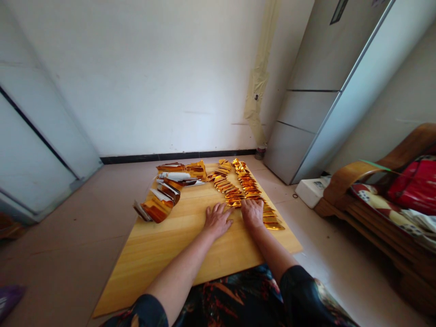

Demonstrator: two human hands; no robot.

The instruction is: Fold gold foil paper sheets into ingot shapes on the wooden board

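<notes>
A low wooden board point(170, 254) lies on the floor in front of me. Two rows of folded gold foil pieces point(238, 186) run from the board's far edge toward me. My left hand point(217, 219) lies flat on the wood, fingers spread, its fingertips at the near end of the left row. My right hand point(252, 212) rests palm down on the near end of the right row, fingers stretched over the gold pieces. A loose heap of gold and white foil sheets point(166, 193) sits at the board's far left.
A white wall point(153, 81) with a dark baseboard stands behind the board. A grey refrigerator point(316, 113) is at the right, a white box point(311, 190) at its foot. A wooden bench with red cushions point(402, 195) fills the right edge.
</notes>
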